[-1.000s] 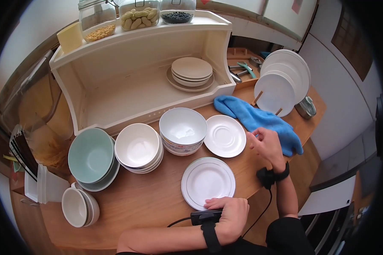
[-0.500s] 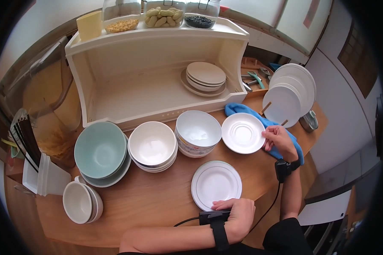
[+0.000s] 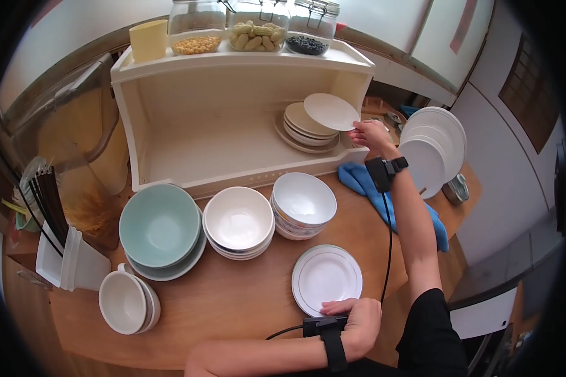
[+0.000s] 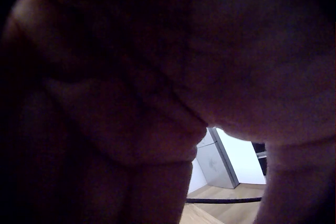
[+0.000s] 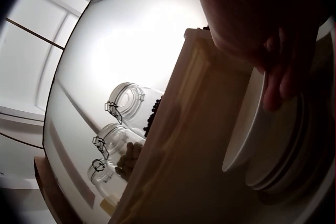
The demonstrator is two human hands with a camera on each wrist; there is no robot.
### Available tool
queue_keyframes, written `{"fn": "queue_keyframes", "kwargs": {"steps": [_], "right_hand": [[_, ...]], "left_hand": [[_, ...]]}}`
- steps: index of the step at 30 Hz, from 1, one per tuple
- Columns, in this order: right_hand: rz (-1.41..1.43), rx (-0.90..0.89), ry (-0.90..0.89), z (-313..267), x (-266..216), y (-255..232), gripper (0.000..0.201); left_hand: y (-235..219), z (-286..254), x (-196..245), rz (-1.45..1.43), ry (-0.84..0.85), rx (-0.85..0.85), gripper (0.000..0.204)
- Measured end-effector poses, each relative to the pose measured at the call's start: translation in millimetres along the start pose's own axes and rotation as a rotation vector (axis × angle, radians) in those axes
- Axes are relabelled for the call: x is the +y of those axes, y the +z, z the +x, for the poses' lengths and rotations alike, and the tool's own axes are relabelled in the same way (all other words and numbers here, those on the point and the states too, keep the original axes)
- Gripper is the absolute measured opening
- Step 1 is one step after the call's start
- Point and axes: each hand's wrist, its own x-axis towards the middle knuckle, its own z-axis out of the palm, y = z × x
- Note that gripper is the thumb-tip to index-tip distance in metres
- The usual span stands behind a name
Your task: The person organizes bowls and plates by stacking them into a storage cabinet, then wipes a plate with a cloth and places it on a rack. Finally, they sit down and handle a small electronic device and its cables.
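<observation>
My right hand point(image 3: 372, 136) pinches a white saucer point(image 3: 331, 112) by its right edge. The saucer is tilted over a stack of small plates point(image 3: 305, 119) at the right end of the cream shelf unit point(image 3: 214, 119). In the right wrist view, the fingers grip the saucer's rim point(image 5: 247, 129) just above the stack. Near the table's front edge, my left hand point(image 3: 361, 319) rests with its fingers at the near rim of a white plate point(image 3: 327, 279) with a thin line round its border. The left wrist view is mostly dark palm.
Left of the plate stand stacked bowls: white-blue point(image 3: 304, 198), white point(image 3: 239, 217) and green point(image 3: 160, 225), plus stacked cups point(image 3: 123, 303). A blue cloth point(image 3: 357, 181) and upright white plates point(image 3: 443, 141) are at right. Glass jars point(image 3: 258, 31) top the shelf unit.
My right hand took hold of the saucer on the table beside the bowls, lifted it and carried it up and back to the shelf's plate stack. The left hand stays at the plate.
</observation>
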Motion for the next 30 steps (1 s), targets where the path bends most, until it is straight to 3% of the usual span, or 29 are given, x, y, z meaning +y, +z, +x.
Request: {"fn": "queue_keyframes", "kwargs": {"steps": [7,14,16,19,27,30], "right_hand": [[-0.121,0.091,0.117,21,-4,15,0.021],[-0.125,-0.006,0.114,28,5,14,0.025],[-0.378,-0.009,0.042,27,6,19,0.031],[-0.502,0.031,-0.048,33,12,27,0.036],[-0.517,0.099,-0.109,11,12,26,0.045],[-0.489,-0.02,-0.199,-28,11,15,0.047]], "left_hand": [[-2,1,-2,-0.034,0.004,-0.004,0.033],[-3,2,-3,-0.04,0.035,-0.012,0.033],[-5,1,-5,-0.045,0.029,-0.009,0.031],[-6,1,-8,-0.036,0.047,-0.014,0.032],[-4,1,-6,-0.063,0.032,0.007,0.033],[-4,-1,-6,-0.042,0.022,0.012,0.032]]}}
